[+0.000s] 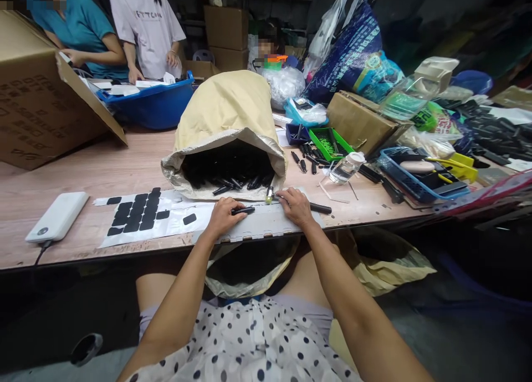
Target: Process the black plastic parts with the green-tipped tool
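Note:
My left hand (pixel 224 218) is closed around a short black tube-like part (pixel 245 210), whose end sticks out to the right over a grey board (pixel 260 224) at the table's front edge. Gripped in my right hand (pixel 296 207) is a small hammer (pixel 321 208). Its black handle comes out on the right, and its head, with a yellowish tip, lies to the left of my fingers. Just behind both hands, a large cream sack (pixel 226 102) lies on its side, mouth towards me, with many black parts (pixel 236 182) inside. Between my legs hangs another open sack (pixel 253 282).
A sheet of black stickers (pixel 137 213) and a white power bank (pixel 58 217) lie left. On the right are a small bottle (pixel 347 168), a green tray (pixel 331 143) and a blue basket (pixel 421 177). Two people stand behind a blue tub (pixel 145 110).

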`<state>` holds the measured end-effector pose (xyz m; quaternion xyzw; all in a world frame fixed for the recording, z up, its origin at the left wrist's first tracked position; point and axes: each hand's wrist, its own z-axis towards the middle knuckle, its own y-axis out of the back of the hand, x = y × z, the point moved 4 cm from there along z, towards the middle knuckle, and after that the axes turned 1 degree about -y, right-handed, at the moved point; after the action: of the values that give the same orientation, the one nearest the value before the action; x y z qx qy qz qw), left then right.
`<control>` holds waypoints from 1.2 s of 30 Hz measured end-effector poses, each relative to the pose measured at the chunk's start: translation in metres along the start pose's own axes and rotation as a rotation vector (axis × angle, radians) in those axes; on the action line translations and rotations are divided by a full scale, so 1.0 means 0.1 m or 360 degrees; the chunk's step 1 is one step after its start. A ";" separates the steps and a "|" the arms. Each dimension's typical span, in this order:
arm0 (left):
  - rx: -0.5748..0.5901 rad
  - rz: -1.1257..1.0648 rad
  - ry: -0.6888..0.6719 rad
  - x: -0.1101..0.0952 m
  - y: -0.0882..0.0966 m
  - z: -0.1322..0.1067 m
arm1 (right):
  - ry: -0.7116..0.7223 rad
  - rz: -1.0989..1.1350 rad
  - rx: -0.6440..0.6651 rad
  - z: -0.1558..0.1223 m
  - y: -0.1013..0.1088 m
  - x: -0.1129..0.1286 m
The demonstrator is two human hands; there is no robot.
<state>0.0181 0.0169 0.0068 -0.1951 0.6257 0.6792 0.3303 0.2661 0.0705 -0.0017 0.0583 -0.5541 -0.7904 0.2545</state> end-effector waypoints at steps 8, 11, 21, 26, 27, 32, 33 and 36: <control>0.0001 -0.0008 -0.0016 0.04 -0.01 0.05 | -0.0070 0.0208 -0.0183 -0.20 0.21 0.44; 0.0014 -0.0031 0.0025 0.05 -0.03 0.05 | -0.0098 0.0334 -0.0172 -0.30 0.21 0.72; 0.0007 -0.0029 0.0076 0.02 -0.03 0.05 | -0.0025 0.0241 0.0023 -0.34 0.12 1.02; 0.0015 -0.0063 0.0098 0.02 -0.04 0.05 | -0.0056 0.0269 -0.0004 -0.33 0.14 0.98; 0.0012 -0.0072 0.0107 0.02 -0.04 0.05 | -0.0080 0.0291 -0.0049 -0.33 0.17 0.96; 0.0000 -0.0064 0.0110 0.02 -0.04 0.05 | -0.0118 0.0273 -0.0035 -0.37 0.20 0.89; 0.0000 -0.0057 0.0113 0.02 -0.04 0.05 | -0.0108 0.0259 -0.0009 -0.37 0.20 0.87; 0.0010 -0.0033 0.0115 0.01 -0.04 0.05 | -0.0113 0.0247 -0.0054 -0.35 0.22 0.77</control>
<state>0.0215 0.0217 0.0038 -0.2251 0.6375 0.6661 0.3151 0.2205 -0.0007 0.0199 -0.0171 -0.5521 -0.7792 0.2961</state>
